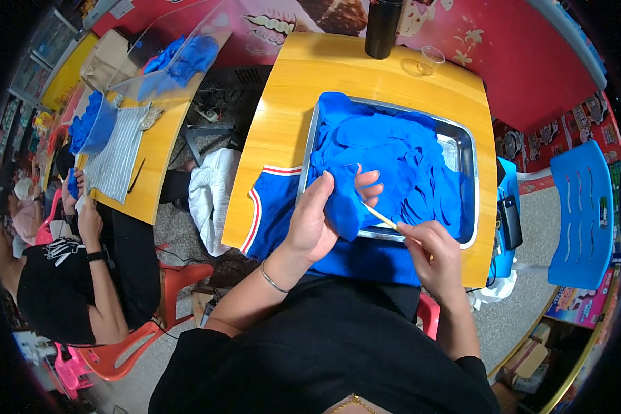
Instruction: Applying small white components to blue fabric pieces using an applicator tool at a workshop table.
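Observation:
My left hand grips a piece of blue fabric between thumb and palm, its other fingers curled up behind it. Pinched in my right hand is a thin pale stick, its far end against the edge of that piece; the tip is hidden. Both hands are over the near side of a metal tray, where a heap of similar blue fabric pieces lies. Under the tray's near left part is a blue garment with red-and-white trim.
A black cylinder and a clear cup stand on the far part of the wooden table. Right of it are a blue chair and a dark phone-like object. Another person sits left at another table with a blue tub.

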`<state>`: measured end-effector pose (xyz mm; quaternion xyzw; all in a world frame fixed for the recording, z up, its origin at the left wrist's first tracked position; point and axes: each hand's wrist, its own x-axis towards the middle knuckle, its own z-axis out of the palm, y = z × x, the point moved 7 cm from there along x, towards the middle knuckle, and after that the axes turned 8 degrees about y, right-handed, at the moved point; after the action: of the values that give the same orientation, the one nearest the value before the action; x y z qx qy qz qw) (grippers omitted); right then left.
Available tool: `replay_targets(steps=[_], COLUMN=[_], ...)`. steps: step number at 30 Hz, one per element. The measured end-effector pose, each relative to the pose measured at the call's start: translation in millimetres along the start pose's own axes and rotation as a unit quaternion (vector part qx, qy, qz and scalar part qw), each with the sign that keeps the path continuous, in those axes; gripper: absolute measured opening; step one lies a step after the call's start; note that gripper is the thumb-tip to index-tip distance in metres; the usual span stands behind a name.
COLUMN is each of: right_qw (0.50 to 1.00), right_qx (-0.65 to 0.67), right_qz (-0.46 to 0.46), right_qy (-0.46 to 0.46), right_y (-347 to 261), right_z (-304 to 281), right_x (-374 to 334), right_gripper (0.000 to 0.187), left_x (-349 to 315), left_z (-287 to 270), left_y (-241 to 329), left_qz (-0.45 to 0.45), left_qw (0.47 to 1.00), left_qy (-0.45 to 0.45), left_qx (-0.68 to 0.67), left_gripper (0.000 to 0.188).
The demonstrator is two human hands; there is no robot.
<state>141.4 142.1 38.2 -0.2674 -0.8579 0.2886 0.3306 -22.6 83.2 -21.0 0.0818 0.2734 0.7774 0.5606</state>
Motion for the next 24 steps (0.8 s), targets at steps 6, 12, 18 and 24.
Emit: replay_targets(steps=[6, 12, 18, 24], right_qw=[0.998, 0.932, 0.993, 0.997], right_qx=[0.031, 0.275, 0.099, 0.027], right_qz=[0.062, 0.237, 0.048, 0.051], right_qy=[-0.013, -0.002, 0.036, 0.046], right_y=[7, 26, 6, -2], right_z=[4, 38, 28, 24], right_x=[0, -18, -1, 2], right_gripper=[0.022, 0.021, 0.025, 0.025], left_x=[0, -1, -1, 1], left_z=[-3, 6, 3, 0], left_y=[4, 3, 12, 15], left_qz=[0.038, 0.059, 0.087, 0.148], left_qw=[0.999, 0.998, 0.995, 0.986], left_qy=[0.015, 0.014, 0.036, 0.046], left_qx=[0.006, 0.014, -0.015, 0.064], left_gripper=[0.04, 0.038, 0.034, 0.032])
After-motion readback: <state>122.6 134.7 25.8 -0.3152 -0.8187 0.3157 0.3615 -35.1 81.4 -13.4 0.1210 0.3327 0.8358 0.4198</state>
